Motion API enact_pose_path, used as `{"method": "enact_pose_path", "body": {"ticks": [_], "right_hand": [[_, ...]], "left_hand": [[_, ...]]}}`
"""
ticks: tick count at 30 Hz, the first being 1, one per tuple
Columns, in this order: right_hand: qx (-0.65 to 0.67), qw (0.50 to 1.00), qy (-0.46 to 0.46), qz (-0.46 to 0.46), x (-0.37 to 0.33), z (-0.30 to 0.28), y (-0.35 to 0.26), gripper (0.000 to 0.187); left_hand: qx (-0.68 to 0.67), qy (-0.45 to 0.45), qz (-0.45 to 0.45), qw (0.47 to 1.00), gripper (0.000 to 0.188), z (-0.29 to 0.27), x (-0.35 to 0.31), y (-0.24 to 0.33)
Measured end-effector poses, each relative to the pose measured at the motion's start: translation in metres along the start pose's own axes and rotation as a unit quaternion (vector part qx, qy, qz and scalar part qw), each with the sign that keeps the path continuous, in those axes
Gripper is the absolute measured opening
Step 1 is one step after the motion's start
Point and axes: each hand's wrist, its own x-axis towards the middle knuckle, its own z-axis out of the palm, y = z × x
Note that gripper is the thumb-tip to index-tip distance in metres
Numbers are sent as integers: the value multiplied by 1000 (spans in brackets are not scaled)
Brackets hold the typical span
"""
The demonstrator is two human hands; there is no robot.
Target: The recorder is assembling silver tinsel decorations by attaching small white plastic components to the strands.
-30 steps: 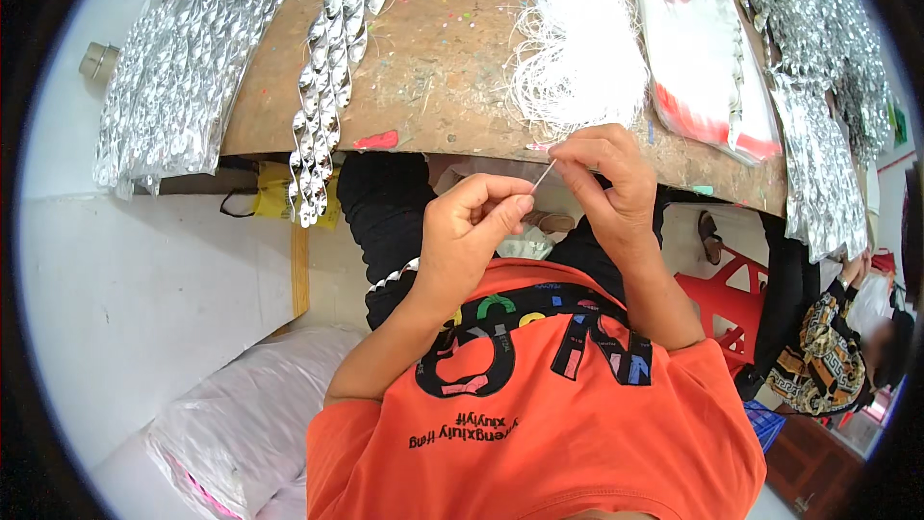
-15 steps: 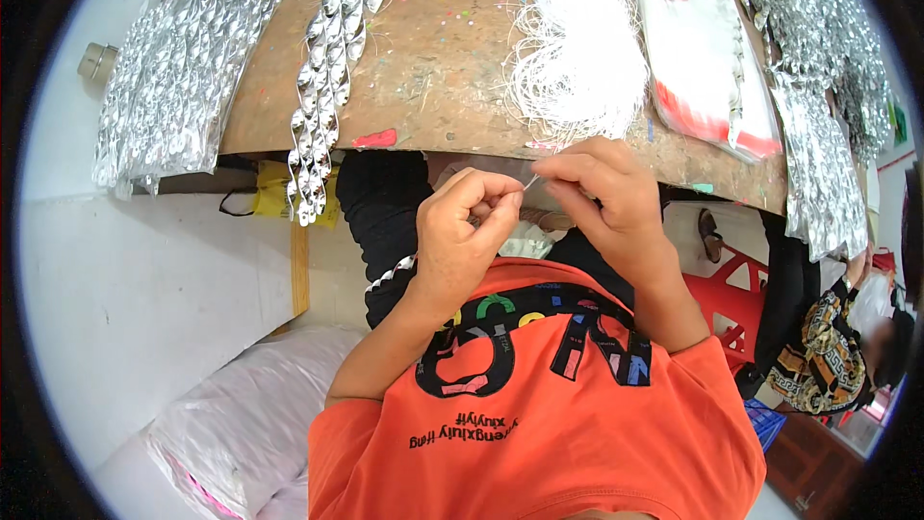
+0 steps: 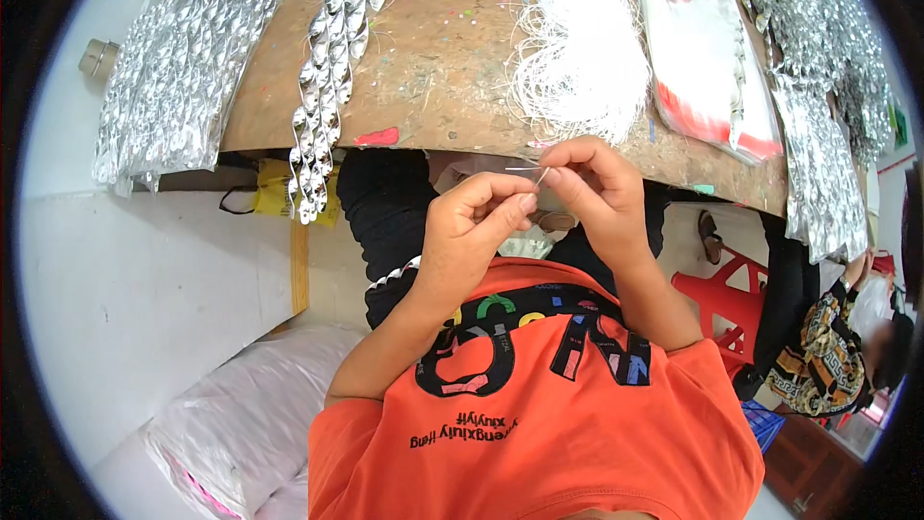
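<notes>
Over my lap, just off the table's front edge, both hands are together on a thin white string (image 3: 525, 169). My left hand (image 3: 474, 228) is closed in a pinch, thumb against forefinger, on the string. Close beside it, my right hand (image 3: 599, 195) pinches the same string between thumb and fingertips, and a short end sticks out to the left. Behind my left wrist, a twisted silver strip (image 3: 393, 275) shows against my dark trousers; whether it is tied to the string I cannot tell. A loose bundle of white strings (image 3: 582, 58) lies on the table beyond.
Twisted silver strips (image 3: 327, 87) overhang the table (image 3: 443, 58) edge. Packed silver spirals lie in a clear bag (image 3: 183, 77) at left and another (image 3: 818, 169) at right. Beside the strings are clear red-edged bags (image 3: 707, 77). A red stool (image 3: 722, 303) and a person (image 3: 823, 356) are at right.
My right hand has turned and its fingertips have curled in closer to the left ones. A short string end now sticks out above the left fingers. The table things have stayed put.
</notes>
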Motion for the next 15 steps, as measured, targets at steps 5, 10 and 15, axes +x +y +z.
{"method": "enact_pose_path", "body": {"ticks": [5, 10, 15], "right_hand": [[307, 942, -32, 134, 1, 6, -7, 4], [294, 945, -56, 135, 0, 3, -4, 5], [276, 952, -66, 118, 0, 2, -1, 5]], "left_hand": [[-14, 19, 37, 999, 13, 1, 2, -3], [-40, 29, 53, 997, 15, 0, 3, -3], [-64, 28, 43, 997, 16, 0, 3, -3]]}}
